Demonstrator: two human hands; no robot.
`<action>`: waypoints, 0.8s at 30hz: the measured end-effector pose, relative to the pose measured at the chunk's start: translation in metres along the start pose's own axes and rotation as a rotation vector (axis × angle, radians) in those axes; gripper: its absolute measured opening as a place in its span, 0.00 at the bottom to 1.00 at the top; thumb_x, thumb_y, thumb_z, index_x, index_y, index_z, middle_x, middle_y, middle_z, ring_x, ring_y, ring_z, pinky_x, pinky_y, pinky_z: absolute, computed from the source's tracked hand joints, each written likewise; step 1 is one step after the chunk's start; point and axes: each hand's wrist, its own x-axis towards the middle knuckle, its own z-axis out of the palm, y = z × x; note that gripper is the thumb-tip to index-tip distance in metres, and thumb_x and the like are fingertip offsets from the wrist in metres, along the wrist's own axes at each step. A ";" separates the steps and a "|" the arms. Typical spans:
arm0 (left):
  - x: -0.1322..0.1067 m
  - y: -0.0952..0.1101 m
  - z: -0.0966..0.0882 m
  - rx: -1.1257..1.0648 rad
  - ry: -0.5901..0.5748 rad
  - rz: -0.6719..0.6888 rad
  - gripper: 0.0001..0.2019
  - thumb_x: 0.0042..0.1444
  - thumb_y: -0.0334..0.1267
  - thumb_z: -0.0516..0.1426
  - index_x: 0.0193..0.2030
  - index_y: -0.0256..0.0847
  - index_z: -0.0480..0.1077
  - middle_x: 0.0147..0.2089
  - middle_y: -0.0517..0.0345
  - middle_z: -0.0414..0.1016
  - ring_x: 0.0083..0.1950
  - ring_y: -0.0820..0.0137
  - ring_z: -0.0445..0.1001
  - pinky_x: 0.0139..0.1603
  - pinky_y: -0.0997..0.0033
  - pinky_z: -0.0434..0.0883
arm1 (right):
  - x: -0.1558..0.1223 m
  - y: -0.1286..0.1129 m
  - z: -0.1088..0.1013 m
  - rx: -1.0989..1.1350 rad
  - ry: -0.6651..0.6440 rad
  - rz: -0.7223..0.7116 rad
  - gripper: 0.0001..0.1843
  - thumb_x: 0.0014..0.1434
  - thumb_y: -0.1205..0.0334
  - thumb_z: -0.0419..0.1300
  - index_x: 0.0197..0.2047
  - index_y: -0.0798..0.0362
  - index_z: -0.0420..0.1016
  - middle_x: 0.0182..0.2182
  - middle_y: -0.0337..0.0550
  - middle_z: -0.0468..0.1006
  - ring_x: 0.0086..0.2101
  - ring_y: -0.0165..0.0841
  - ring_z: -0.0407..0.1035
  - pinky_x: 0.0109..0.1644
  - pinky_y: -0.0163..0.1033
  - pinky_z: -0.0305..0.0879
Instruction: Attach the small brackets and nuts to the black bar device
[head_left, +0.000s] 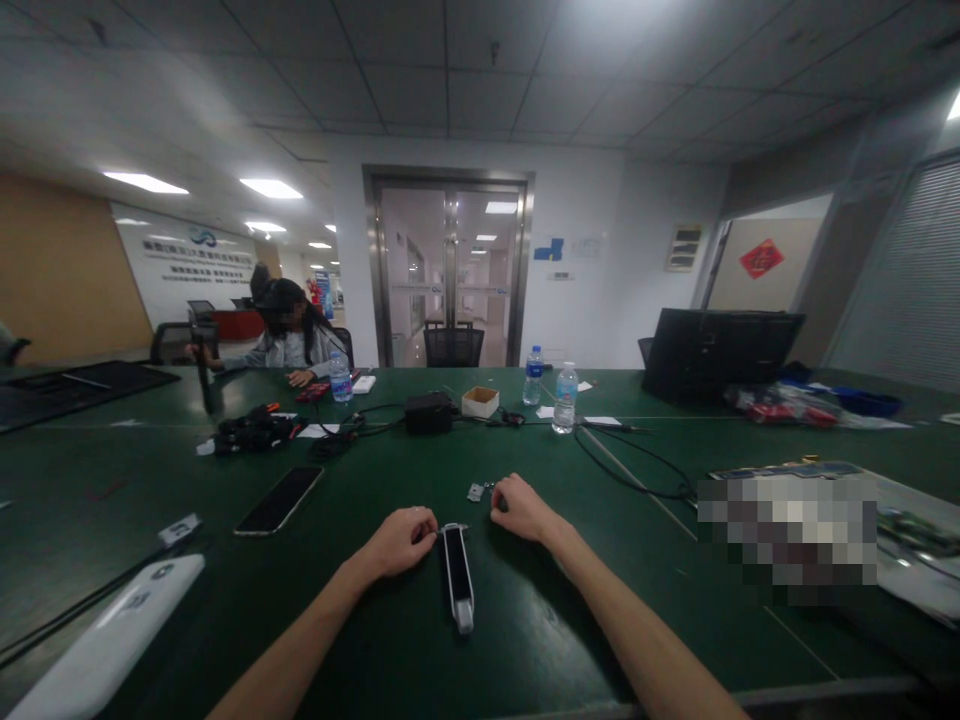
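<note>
Left hand (409,540) curls beside the white-edged device (471,605) on the table (390,660); right hand (521,508) bunches near a small pale piece (475,492)! Any pinch? Can't tell. Looks like small-part handling, calling for delicate fingering.

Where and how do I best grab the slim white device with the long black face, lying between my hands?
Probably by its middle, from above: thumb on one long edge, fingers on the other. The slim white device lies flat, black face up, its narrow body running lengthwise toward you, both long edges uncovered.
</note>
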 end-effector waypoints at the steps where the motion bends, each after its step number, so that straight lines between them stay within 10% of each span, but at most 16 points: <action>1: 0.000 0.000 0.000 0.001 -0.002 -0.004 0.10 0.58 0.40 0.51 0.40 0.40 0.70 0.36 0.58 0.70 0.35 0.70 0.67 0.34 0.73 0.64 | 0.000 -0.005 0.002 0.037 0.004 -0.022 0.03 0.53 0.66 0.59 0.31 0.54 0.73 0.32 0.43 0.74 0.38 0.34 0.65 0.42 0.36 0.59; 24: -0.003 0.007 -0.003 -0.014 0.049 -0.026 0.09 0.58 0.41 0.52 0.40 0.40 0.69 0.36 0.58 0.69 0.35 0.69 0.67 0.34 0.72 0.64 | -0.009 -0.031 -0.001 0.051 0.113 -0.243 0.07 0.56 0.72 0.56 0.37 0.55 0.73 0.34 0.43 0.75 0.39 0.34 0.66 0.44 0.37 0.62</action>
